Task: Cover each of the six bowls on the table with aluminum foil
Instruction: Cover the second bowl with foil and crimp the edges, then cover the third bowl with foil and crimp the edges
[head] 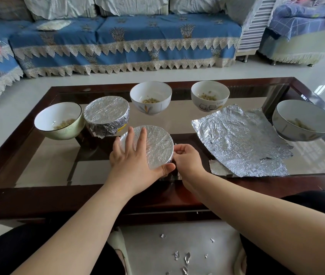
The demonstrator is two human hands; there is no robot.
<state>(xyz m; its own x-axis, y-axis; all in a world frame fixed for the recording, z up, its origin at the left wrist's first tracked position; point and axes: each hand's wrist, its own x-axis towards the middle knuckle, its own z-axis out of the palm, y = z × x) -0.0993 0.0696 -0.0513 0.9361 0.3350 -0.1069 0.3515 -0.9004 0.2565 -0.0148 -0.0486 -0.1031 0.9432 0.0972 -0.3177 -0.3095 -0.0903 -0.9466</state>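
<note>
Centrally, near the front edge of the glass tabletop, sits a foil-covered bowl, its top smooth and drum-tight. Left hand lies flat across the foil, fingers straight and spread, thumb hooked along the rim at 5 o'clock of the bowl. Right hand at 3 o'clock of the same bowl, its fingers curled and pressed to the foil at the side wall; pinching or only pressing, cannot tell. A second foil-wrapped bowl stands at 11 o'clock of the first, close by but apart, foil crumpled down its side. Four bowls remain uncovered, each holding a small amount of pale yellow food: a greenish bowl at 9 o'clock, just beside the second wrapped one; a white bowl with a wheat motif at 12 o'clock; a white bowl with a cartoon print at 1 o'clock; a larger white bowl at far 3 o'clock near the tabletop's right end. A loose foil sheet, wrinkled, lies flat on the glass between the right hand and the larger bowl, with a small torn foil piece at its near corner. Foil scraps dot the floor between the person's knees. A blue sofa with lace trim stands beyond the tabletop.
</note>
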